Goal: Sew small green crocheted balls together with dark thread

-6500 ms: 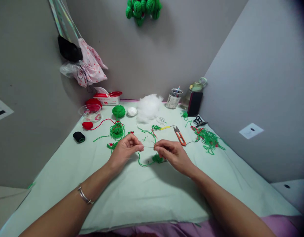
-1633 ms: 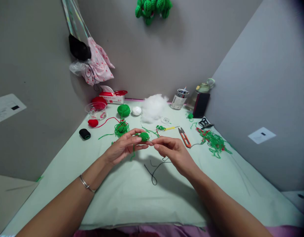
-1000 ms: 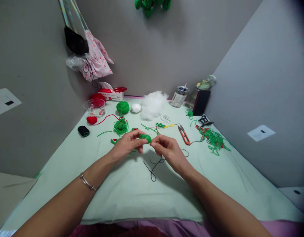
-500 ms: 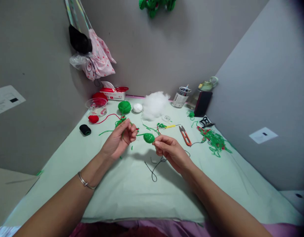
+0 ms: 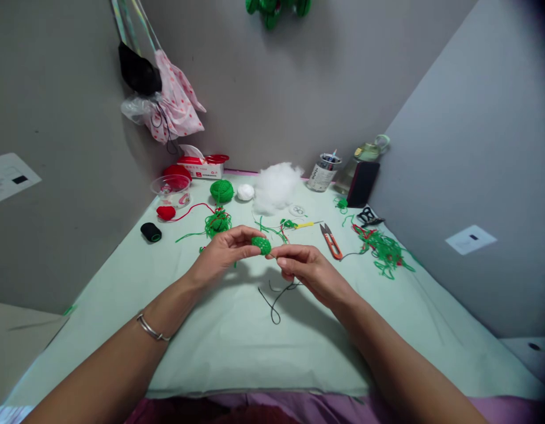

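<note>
Though I look hard for something to read, little at this table comes clear. The grey can (image 5: pixel 321 178) of pens at the back wears a pale label with dark upright lettering, too small to make out from here. Along the front of the red-and-white tissue box (image 5: pixel 210 170) runs a line of small print and a red square, equally beyond me. The paper (image 5: pixel 11 178) on the left wall carries faint marks beside a black rectangle, and the card (image 5: pixel 471 240) on the right wall has another dark rectangle; I can read no words on either.

Both forearms reach in from the near edge and slant inward, so that the hands nearly meet above the middle of the pale green cloth (image 5: pixel 254 359). The left hand (image 5: pixel 225 250), with a silver bangle (image 5: pixel 151 329) at its wrist, has its thumb below and fingers above, closed around a small green crocheted piece (image 5: pixel 261 245), which is held up off the cloth. The right hand (image 5: pixel 308 270) comes from the other side, its thumb and forefinger pinched together on a thin needle-like thing (image 5: pixel 273 255) right at the piece's edge; whether its tip goes into the stitches I cannot tell. Dark thread (image 5: pixel 276 312) lies looped on the cloth below.
</note>
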Demonstrator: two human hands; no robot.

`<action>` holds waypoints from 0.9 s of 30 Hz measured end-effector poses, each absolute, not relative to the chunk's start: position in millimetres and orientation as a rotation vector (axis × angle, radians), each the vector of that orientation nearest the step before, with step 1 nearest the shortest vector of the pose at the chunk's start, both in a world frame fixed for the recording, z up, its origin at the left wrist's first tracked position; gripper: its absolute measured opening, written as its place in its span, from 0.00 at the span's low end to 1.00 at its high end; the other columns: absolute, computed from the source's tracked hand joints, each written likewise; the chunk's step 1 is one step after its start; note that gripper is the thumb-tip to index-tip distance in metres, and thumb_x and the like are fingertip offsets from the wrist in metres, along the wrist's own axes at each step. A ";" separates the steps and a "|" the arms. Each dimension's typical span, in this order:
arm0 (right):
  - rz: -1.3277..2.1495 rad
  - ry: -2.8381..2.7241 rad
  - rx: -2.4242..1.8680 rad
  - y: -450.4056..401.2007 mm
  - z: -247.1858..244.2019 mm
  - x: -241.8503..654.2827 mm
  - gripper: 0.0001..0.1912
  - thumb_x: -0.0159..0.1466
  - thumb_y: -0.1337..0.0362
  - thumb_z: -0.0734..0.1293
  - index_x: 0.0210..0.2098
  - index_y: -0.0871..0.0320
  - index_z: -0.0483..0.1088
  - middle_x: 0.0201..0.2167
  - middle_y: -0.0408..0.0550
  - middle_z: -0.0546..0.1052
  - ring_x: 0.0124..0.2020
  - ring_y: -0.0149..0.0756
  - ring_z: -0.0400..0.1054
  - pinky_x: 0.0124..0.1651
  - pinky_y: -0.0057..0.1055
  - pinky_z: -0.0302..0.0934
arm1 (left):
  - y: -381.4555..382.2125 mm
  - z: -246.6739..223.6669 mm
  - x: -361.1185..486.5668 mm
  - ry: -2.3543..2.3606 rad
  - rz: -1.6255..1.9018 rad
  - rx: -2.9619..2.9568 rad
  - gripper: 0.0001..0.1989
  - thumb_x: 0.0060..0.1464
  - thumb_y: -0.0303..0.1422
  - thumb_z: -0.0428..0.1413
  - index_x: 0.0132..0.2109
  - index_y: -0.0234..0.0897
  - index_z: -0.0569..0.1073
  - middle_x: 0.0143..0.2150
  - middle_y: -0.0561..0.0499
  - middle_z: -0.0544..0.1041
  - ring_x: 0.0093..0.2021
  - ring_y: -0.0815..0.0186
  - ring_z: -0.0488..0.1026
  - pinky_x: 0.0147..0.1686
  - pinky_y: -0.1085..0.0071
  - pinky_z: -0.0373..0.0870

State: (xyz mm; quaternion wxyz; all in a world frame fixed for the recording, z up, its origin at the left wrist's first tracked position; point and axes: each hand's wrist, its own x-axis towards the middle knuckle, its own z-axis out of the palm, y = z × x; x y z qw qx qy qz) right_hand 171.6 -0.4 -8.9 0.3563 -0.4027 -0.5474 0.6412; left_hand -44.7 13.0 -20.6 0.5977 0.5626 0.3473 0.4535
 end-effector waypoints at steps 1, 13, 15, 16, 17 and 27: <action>1.655 -1.423 -1.034 -0.6 -9.0 171.7 0.12 0.56 0.58 0.75 0.37 0.57 0.78 0.25 0.40 0.69 0.24 0.26 0.58 0.30 0.28 0.54 | 13.3 -21.2 -44.9 0.813 1.044 1.308 0.11 0.51 0.33 0.65 0.44 0.40 0.79 0.39 0.51 0.78 0.40 0.65 0.72 0.45 0.67 0.66; 1.580 -1.420 -1.016 0.9 -12.3 168.1 0.14 0.56 0.58 0.76 0.35 0.59 0.72 0.26 0.40 0.70 0.25 0.26 0.63 0.31 0.28 0.57 | 6.8 -27.5 -34.0 0.832 1.050 1.255 0.13 0.50 0.34 0.67 0.44 0.41 0.80 0.41 0.51 0.78 0.41 0.65 0.73 0.47 0.65 0.67; 1.593 -1.421 -1.009 2.0 -11.3 169.7 0.14 0.56 0.58 0.76 0.37 0.59 0.73 0.27 0.40 0.71 0.26 0.27 0.65 0.33 0.29 0.59 | 6.2 -25.9 -34.9 0.838 1.060 1.277 0.14 0.50 0.34 0.67 0.46 0.42 0.80 0.43 0.50 0.78 0.43 0.64 0.73 0.48 0.64 0.68; 1.601 -1.417 -1.006 2.5 -11.3 170.3 0.14 0.56 0.59 0.76 0.38 0.59 0.74 0.28 0.40 0.72 0.27 0.28 0.66 0.34 0.30 0.61 | 6.1 -25.3 -35.3 0.833 1.059 1.292 0.15 0.50 0.34 0.67 0.46 0.42 0.80 0.43 0.50 0.78 0.44 0.63 0.73 0.49 0.64 0.68; 1.605 -1.410 -1.006 2.9 -11.6 170.7 0.15 0.56 0.59 0.76 0.39 0.59 0.74 0.28 0.40 0.72 0.27 0.28 0.67 0.35 0.30 0.61 | 6.0 -24.9 -35.6 0.824 1.059 1.308 0.15 0.50 0.34 0.67 0.46 0.41 0.80 0.44 0.50 0.78 0.45 0.63 0.74 0.50 0.63 0.68; 1.653 -1.381 -1.003 3.0 -17.1 168.4 0.16 0.55 0.60 0.76 0.42 0.58 0.74 0.30 0.42 0.75 0.28 0.30 0.70 0.38 0.33 0.65 | 4.9 -28.8 -30.8 0.768 1.073 1.410 0.13 0.50 0.33 0.66 0.45 0.38 0.79 0.44 0.47 0.78 0.48 0.60 0.74 0.55 0.58 0.68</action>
